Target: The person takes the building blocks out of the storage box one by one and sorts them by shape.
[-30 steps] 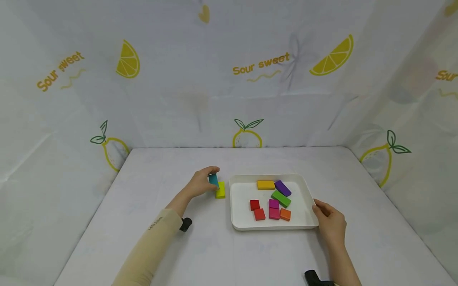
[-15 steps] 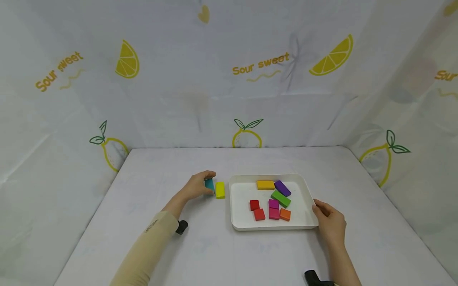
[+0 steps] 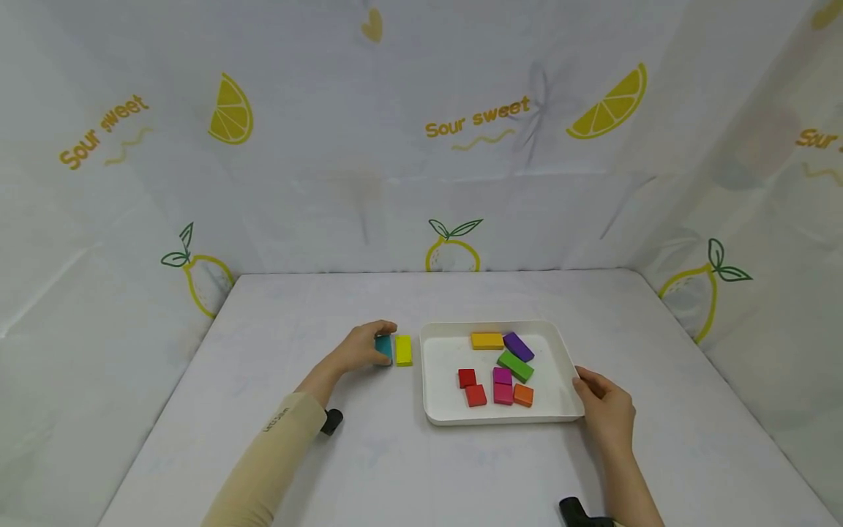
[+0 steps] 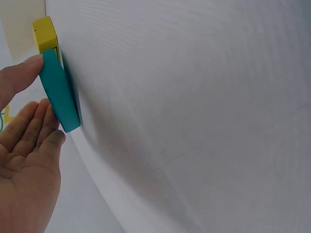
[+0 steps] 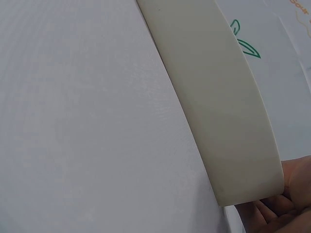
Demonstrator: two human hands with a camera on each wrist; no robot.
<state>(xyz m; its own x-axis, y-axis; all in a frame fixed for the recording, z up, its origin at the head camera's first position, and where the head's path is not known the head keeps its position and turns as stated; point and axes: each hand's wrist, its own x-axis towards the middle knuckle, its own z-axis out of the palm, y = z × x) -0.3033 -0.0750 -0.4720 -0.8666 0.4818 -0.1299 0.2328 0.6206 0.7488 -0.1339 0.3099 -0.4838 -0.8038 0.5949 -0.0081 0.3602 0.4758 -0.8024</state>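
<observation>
My left hand (image 3: 356, 350) holds a teal block (image 3: 383, 350) between thumb and fingers, low at the table just left of a yellow block (image 3: 404, 350). In the left wrist view the thumb meets the teal block (image 4: 59, 90) near its far end and the fingertips are at its near end; the yellow block (image 4: 44, 34) lies beyond. My right hand (image 3: 607, 410) grips the right side of a white tray (image 3: 443, 351), thumb at the rim. The right wrist view shows the tray's outer wall (image 5: 214, 87) with the fingers at its corner.
Inside the tray are a yellow-orange block (image 3: 486, 341), a purple block (image 3: 519, 347), a green block (image 3: 515, 366), two red blocks, two pink blocks and an orange block (image 3: 523, 395). A white table (image 3: 369, 476) lies beneath, with printed cloth walls around.
My left hand has moved slightly left and toward me, lowering the teal block from against the yellow one to beside it, with a small gap between. My right hand and the tray have stayed put.
</observation>
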